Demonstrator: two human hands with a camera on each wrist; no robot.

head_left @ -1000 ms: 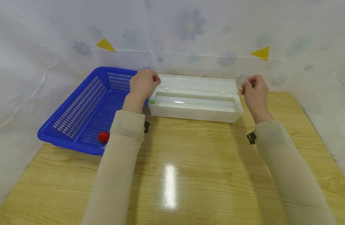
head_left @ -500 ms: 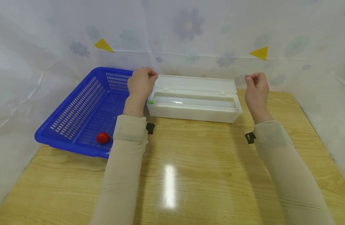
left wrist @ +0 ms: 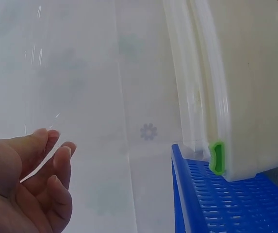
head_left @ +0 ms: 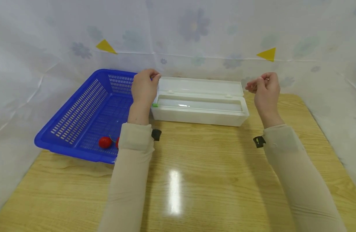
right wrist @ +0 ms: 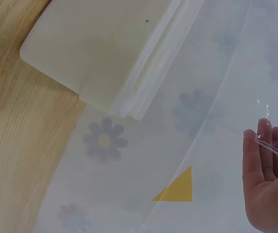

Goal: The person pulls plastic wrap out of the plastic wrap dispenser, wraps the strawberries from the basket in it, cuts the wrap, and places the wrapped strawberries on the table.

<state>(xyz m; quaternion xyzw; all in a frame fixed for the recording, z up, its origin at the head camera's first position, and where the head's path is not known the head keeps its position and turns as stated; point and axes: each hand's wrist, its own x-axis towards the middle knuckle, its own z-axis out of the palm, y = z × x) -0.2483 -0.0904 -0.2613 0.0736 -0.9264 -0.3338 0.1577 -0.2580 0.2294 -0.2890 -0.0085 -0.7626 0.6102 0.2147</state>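
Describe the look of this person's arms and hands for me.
The left hand and right hand are bare, with no gloves. Long, plain beige sleeves reach the wrists, and a small black piece juts inward beside each cuff. No cables show.

Flowered backdrop (head_left: 178,35), perhaps cloth, yellow triangles (head_left: 269,54)

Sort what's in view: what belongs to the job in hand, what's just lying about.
Apparently part of the job:
clear film at the right hand
left hand
white box, lid open
green piece on the box

Seemingly just lying about:
blue basket
red fruit-like items inside it
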